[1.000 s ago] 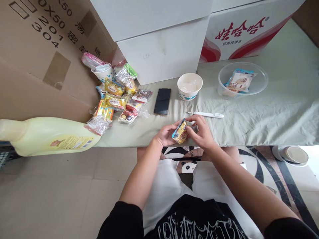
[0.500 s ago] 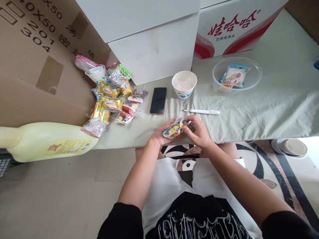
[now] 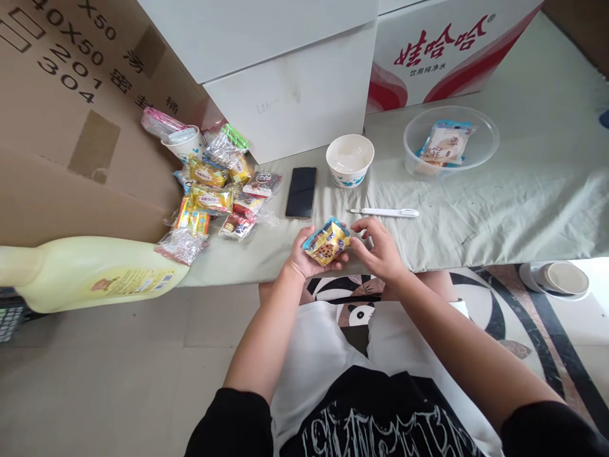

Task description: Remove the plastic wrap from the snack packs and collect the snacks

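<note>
My left hand (image 3: 304,257) is closed around a small yellow and blue cookie packet (image 3: 328,242) at the table's front edge. The packet's printed face, with a picture of a cookie, is turned up. Just to its right is my right hand (image 3: 378,252), thumb and index finger apart. The thumb tip is at the packet's right edge; whether it touches is hard to tell. Behind my hands lie a white utility knife (image 3: 385,212) and a black phone (image 3: 301,192). A white paper bowl (image 3: 349,162) stands beyond the knife.
Several wrapped snacks (image 3: 212,198) are heaped at the left, beside a large carton (image 3: 47,165) and a pale yellow bottle (image 3: 95,273) on its side. A clear plastic bowl (image 3: 490,136) holding packets stands at the back right. White boxes (image 3: 295,105) line the back.
The cookie packet has turned in my left hand, so its printed face shows more fully. It has shifted slightly left, and my right fingers are less over it.
</note>
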Motion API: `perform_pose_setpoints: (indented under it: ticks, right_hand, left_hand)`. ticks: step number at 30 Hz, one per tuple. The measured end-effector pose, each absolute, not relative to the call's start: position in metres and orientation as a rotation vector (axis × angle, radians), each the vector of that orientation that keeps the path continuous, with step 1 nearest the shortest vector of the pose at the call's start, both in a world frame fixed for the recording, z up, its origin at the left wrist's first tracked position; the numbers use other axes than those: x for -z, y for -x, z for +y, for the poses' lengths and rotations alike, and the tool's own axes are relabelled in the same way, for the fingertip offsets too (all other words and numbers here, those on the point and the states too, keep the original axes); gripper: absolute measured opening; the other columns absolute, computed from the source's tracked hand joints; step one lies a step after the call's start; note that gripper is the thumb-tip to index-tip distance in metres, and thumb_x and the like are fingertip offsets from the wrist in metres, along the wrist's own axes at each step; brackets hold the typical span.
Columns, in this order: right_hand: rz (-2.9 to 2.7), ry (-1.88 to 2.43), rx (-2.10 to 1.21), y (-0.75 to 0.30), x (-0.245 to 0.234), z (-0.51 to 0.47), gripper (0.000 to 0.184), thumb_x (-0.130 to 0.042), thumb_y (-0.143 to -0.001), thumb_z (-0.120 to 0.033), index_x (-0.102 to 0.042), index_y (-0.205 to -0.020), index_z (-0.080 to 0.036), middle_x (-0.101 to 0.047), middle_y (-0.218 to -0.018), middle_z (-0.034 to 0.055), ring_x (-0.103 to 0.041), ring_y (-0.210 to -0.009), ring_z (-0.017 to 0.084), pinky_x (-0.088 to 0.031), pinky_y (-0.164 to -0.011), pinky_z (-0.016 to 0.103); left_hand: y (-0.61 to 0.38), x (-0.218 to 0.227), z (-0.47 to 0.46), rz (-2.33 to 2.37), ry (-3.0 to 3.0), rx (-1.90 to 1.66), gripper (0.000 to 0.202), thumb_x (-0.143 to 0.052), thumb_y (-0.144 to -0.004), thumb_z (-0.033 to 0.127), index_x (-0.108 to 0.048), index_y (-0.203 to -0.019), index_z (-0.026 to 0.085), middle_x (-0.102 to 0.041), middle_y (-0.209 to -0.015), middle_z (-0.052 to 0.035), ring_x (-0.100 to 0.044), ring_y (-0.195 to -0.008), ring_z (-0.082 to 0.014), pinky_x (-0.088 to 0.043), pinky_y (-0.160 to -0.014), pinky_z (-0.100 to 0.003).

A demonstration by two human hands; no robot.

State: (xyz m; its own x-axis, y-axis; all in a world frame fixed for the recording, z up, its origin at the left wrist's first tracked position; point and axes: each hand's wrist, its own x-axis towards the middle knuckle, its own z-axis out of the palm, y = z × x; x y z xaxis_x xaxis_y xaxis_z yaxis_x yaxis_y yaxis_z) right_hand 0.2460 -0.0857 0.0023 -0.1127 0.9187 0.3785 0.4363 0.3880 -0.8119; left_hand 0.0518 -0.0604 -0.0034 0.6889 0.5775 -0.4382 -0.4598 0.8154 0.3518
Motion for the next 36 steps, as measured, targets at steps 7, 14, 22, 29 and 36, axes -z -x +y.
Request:
perform_pose_setpoints:
  ticks: [7, 14, 22, 29, 36]
  right_hand:
    - [-1.731, 1.491, -0.245, -0.271, 0.005, -0.059, 0.014, -0.057, -0.086, -0.022, -0.064, -0.098, -0.023, -0.072, -0.106, 0.0109, -0.063, -0.101, 0.031, -0.048, -0.091, 0.048]
    - [-1.818, 1.618, -0.205, -0.288, 0.028, -0.057, 0.015, -0.056, -0.085, -0.021, -0.065, -0.097, -0.024, -0.072, -0.107, 0.0099, -0.060, -0.106, 0.033, -0.042, -0.095, 0.050]
    - [-1.828, 1.638, -0.140, -0.288, 0.030, -0.058, 0.014, -0.056, -0.086, -0.021, -0.067, -0.095, -0.024, -0.072, -0.096, 0.0090, -0.060, -0.096, 0.032, -0.043, -0.090, 0.048]
    - [-1.830, 1.642, -0.158, -0.285, 0.030, -0.058, 0.018, -0.054, -0.089, -0.022, -0.069, -0.098, -0.024, -0.073, -0.100, 0.0095, -0.060, -0.099, 0.032, -0.040, -0.092, 0.049]
    - [-1.722, 1.557, -0.260, -0.290, 0.016, -0.066, 0.023, -0.050, -0.096, -0.030, -0.070, -0.106, -0.024, -0.073, -0.103, 0.0099, -0.066, -0.094, 0.028, -0.045, -0.090, 0.048]
  left_hand:
    - [-0.051, 0.001, -0.061, 0.514, -0.329, -0.474, 0.066, -0.053, -0.066, 0.051, -0.063, -0.121, 0.016, -0.076, -0.092, -0.0203, -0.060, -0.045, -0.0227, -0.036, -0.049, -0.030]
    - [-0.047, 0.004, -0.059, 0.584, -0.236, -0.559, 0.066, -0.045, -0.076, 0.062, -0.063, -0.121, 0.018, -0.076, -0.082, -0.0179, -0.048, -0.033, -0.0159, -0.032, -0.045, -0.029]
    - [-0.050, -0.001, -0.062, 0.627, -0.192, -0.595, 0.061, -0.048, -0.078, 0.061, -0.065, -0.119, 0.019, -0.073, -0.075, -0.0135, -0.051, -0.034, -0.0166, -0.031, -0.039, -0.026]
    - [-0.055, -0.009, -0.060, 0.581, -0.141, -0.638, 0.065, -0.048, -0.083, 0.053, -0.055, -0.140, 0.023, -0.067, -0.130, -0.0194, -0.070, -0.105, -0.0362, -0.051, -0.057, -0.031]
    - [-0.059, -0.012, -0.062, 0.559, -0.139, -0.675, 0.065, -0.048, -0.084, 0.050, -0.056, -0.137, 0.014, -0.067, -0.131, -0.0195, -0.063, -0.122, -0.0389, -0.060, -0.074, -0.040]
